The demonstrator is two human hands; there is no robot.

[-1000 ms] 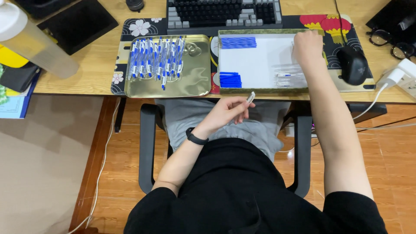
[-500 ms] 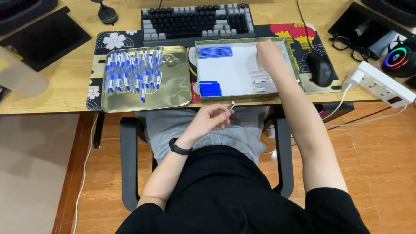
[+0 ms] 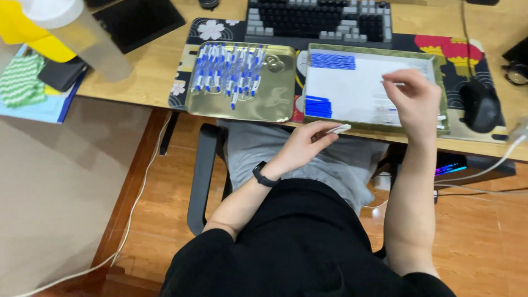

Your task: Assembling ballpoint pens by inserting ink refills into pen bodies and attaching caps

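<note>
Seated at a bench (image 3: 154, 71), a person's left hand (image 3: 304, 144) pinches a small white part (image 3: 339, 129) just below the bench edge. The right hand (image 3: 416, 102), above a gold tray (image 3: 374, 127) lined white, pinches a thin clear piece (image 3: 391, 83). A second tray (image 3: 236, 107) beside it holds blue-and-white pens (image 3: 228, 74).
</note>
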